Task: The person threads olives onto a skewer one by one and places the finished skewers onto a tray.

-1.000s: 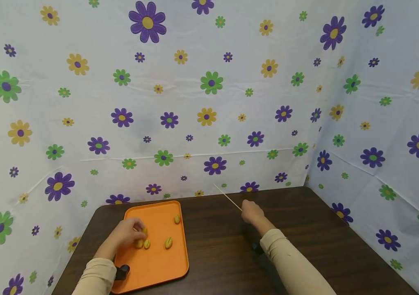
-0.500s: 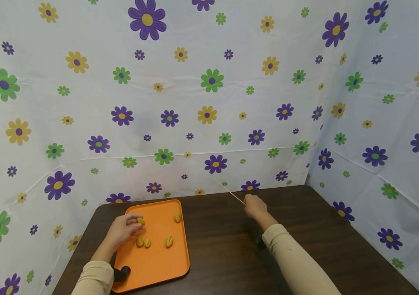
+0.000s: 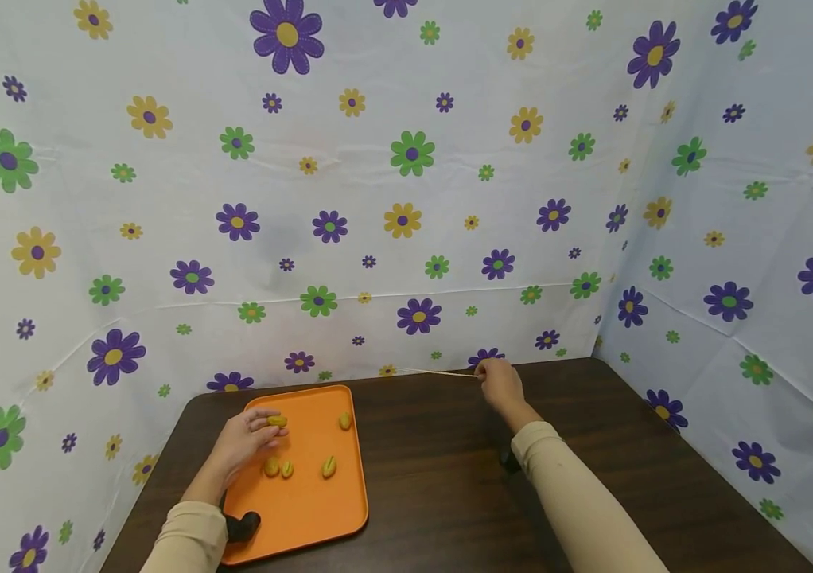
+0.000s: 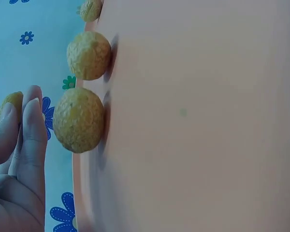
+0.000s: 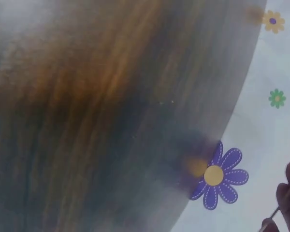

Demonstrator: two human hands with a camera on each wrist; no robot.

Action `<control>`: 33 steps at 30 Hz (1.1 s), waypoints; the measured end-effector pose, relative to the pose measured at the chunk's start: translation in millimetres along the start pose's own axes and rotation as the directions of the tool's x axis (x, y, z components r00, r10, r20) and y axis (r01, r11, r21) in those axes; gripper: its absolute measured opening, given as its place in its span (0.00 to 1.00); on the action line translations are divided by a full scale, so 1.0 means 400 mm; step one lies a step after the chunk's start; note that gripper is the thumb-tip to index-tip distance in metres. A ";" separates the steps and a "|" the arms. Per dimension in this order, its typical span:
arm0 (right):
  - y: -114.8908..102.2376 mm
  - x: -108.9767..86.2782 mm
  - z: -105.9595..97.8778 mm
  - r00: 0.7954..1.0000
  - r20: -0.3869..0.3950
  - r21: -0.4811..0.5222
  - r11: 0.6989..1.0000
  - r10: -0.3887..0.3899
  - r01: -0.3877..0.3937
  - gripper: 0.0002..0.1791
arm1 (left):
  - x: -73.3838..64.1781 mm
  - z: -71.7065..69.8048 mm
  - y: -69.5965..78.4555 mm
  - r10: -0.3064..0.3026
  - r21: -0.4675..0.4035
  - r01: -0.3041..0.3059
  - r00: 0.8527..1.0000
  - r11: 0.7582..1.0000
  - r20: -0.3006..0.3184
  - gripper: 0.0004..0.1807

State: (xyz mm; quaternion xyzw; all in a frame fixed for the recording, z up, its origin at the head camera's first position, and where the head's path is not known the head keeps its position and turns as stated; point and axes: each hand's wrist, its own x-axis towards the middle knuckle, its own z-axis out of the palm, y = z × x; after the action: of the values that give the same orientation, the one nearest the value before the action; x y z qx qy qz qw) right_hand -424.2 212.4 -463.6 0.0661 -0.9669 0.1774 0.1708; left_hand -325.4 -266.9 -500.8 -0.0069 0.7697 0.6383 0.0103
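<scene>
In the head view my left hand [image 3: 243,438] is raised over the orange tray's left side. It pinches a small yellow-brown oval piece [image 3: 277,421] between thumb and fingers; the left wrist view also shows this held piece [image 4: 10,106]. Several similar pieces lie on the tray [image 3: 292,517]: two close together [image 3: 272,467] near the hand, a slit one [image 3: 329,467] to their right, and another [image 3: 345,421] by the right rim. My right hand [image 3: 503,388] grips a thin wooden skewer [image 3: 442,372] by one end, its other end pointing left.
The dark wooden table [image 3: 435,477] extends right of the tray. Behind and at the right hangs a white flower-printed cloth [image 3: 406,239]. A black strap device [image 3: 240,527] sits at my left wrist, over the tray's left edge.
My left hand has lifted a yellow-brown piece from beside the others and moved it up and away. The skewer has swung from sloping to nearly level, and my right hand rose slightly.
</scene>
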 end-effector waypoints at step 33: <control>-0.006 0.035 -0.007 0.992 -0.098 0.041 0.996 -0.078 0.082 0.12 | 0.046 0.038 0.032 -0.016 -0.052 0.013 0.999 0.999 -0.048 0.23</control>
State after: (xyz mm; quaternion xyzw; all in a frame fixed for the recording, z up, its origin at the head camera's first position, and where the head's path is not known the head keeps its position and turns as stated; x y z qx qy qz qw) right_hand -436.1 210.1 -455.5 0.1002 -0.9500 0.1949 0.2226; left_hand -344.0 -249.6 -491.5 -0.0284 0.7530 0.6574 -0.0040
